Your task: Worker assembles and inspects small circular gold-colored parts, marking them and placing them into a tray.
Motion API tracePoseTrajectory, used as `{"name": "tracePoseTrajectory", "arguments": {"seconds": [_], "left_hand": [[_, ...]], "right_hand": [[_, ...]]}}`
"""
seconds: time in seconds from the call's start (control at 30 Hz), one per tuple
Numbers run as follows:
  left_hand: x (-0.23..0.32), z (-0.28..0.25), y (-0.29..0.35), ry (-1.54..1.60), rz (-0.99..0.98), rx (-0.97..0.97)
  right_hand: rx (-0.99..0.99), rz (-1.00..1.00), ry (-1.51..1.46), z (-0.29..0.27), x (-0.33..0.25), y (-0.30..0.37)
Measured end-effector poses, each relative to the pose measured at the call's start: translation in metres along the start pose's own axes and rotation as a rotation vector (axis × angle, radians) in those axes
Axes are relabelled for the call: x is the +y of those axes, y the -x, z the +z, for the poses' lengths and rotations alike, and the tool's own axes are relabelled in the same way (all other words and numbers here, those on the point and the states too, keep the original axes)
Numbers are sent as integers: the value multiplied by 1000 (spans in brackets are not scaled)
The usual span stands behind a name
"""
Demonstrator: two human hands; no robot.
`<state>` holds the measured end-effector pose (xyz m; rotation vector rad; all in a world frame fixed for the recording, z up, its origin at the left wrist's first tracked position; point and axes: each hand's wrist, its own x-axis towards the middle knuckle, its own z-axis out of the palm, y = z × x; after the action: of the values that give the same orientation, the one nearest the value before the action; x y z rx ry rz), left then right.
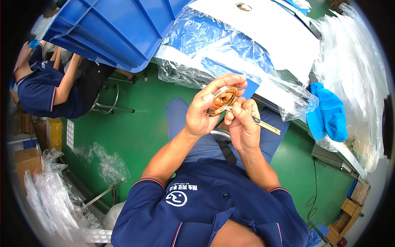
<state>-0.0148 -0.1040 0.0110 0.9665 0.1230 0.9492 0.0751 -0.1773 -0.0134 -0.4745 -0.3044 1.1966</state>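
A shiny gold round part (223, 102), shaped like a shallow cup with a thick rim, is held up over my lap. My left hand (199, 115) wraps around its outer side, thumb near the rim and fingers over the top. In my right hand (247, 129) is a slim gold and black utility knife (268, 126), pinched between thumb and fingers. Its back end points away to the right, while its front end is at the rim of the gold part. My fingers partly hide that front end, so I cannot tell whether a blade touches the rim.
Ahead stands a table with a white sheet (284, 45), clear plastic film (185, 74) and another round gold piece (243, 7). A large blue bin (119, 29) is at upper left, a blue cloth (328, 113) at right. A co-worker (49, 90) sits left by a stool (117, 96).
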Motion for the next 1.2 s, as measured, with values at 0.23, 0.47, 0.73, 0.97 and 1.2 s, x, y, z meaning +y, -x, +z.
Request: {"name": "tracePoseTrajectory", "arguments": {"seconds": [0.23,0.47,0.73,0.97,1.2], "left_hand": [[-14,-17,2,186,104,-91],[-4,-20,-3,463,56,18],[17,-21,-11,936,-73,237],[32,-17,2,-478,-210,-63],[120,19,-14,-1485,594,-500]], "right_hand": [[-28,-27,51,1,-3,3],[-57,-93,374,-5,-17,11],[-248,-208,955,-39,-17,6],[-504,25,1577,-89,14,-3],[-616,-70,1442,-118,43,-9]]}}
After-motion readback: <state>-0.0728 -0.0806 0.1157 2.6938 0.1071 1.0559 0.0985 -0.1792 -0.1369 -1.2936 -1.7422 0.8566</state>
